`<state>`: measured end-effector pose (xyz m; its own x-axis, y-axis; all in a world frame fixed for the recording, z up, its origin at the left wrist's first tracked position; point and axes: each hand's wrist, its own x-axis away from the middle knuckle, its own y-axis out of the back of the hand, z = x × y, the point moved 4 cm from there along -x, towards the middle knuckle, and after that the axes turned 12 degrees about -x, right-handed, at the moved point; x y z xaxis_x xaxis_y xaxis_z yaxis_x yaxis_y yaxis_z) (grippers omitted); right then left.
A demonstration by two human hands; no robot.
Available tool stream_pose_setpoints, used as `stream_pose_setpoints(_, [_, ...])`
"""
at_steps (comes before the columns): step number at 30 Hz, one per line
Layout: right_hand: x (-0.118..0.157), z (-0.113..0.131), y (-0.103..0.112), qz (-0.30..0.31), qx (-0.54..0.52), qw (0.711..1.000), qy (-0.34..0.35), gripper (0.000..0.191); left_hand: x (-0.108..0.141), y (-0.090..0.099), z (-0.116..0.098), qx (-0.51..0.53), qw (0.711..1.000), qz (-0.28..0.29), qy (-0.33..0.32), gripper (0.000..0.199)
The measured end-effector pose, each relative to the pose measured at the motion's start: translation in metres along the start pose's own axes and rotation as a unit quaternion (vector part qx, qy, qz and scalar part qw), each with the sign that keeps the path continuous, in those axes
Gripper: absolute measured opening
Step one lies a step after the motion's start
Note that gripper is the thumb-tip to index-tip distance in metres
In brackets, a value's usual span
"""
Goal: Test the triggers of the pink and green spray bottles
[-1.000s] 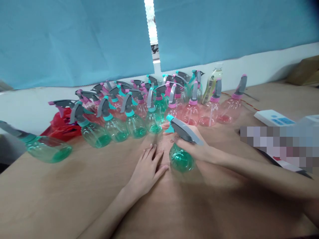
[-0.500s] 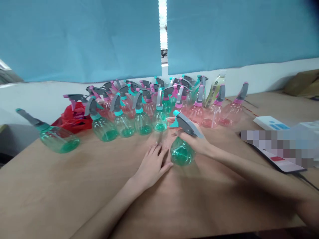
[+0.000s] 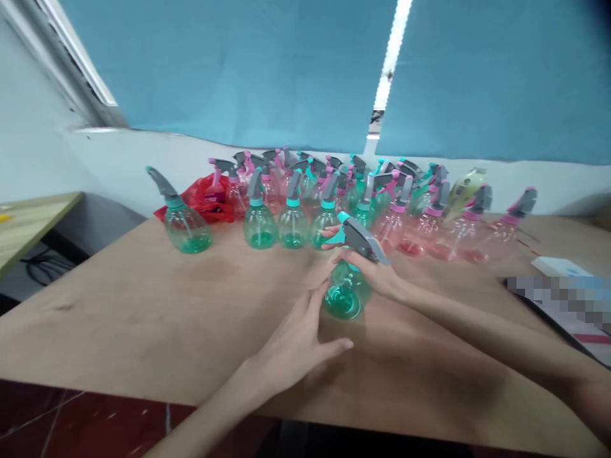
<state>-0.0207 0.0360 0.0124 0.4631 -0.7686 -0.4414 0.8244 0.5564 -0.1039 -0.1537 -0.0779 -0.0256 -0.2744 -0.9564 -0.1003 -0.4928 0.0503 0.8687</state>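
Observation:
A green spray bottle (image 3: 344,298) with a grey and turquoise trigger head stands slightly tilted in front of me. My right hand (image 3: 377,270) grips it around the neck, below the trigger. Beside its lower left side is my left hand (image 3: 303,334), thumb spread away from the fingers; whether the fingertips touch the bottle I cannot tell. Behind it, several green spray bottles (image 3: 293,228) stand in a row, and one more green spray bottle (image 3: 187,229) sits apart at the left. Pink spray bottles (image 3: 461,235) stand to the right and behind.
A red plastic bag (image 3: 203,200) lies at the back left of the wooden table (image 3: 157,312). A pale yellow-green bottle (image 3: 468,187) stands among the sprayers at the back right. A dark-edged flat object (image 3: 548,321) and a white box (image 3: 561,267) lie at the right.
The view has swung left. My left hand has lifted from the tabletop to the held bottle's side, thumb opening wider. The right hand keeps its hold at the bottle's neck.

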Motion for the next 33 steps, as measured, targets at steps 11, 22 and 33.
stream_pose_setpoints(11, [-0.061, -0.029, -0.155, 0.107, 0.021, 0.994, 0.033, 0.036, 0.044, 0.059, 0.095, -0.042, 0.942, -0.303, 0.136, 0.063])
stream_pose_setpoints(22, [-0.104, -0.007, -0.115, 0.069, 0.318, 0.942, 0.079, 0.025, 0.014, 0.131, 0.175, -0.187, 0.913, -0.326, 0.159, 0.062])
stream_pose_setpoints(33, [-0.122, -0.029, -0.094, -0.026, 0.382, 0.924, -0.016, 0.041, -0.028, 0.145, 0.177, -0.350, 0.869, -0.299, 0.184, 0.058])
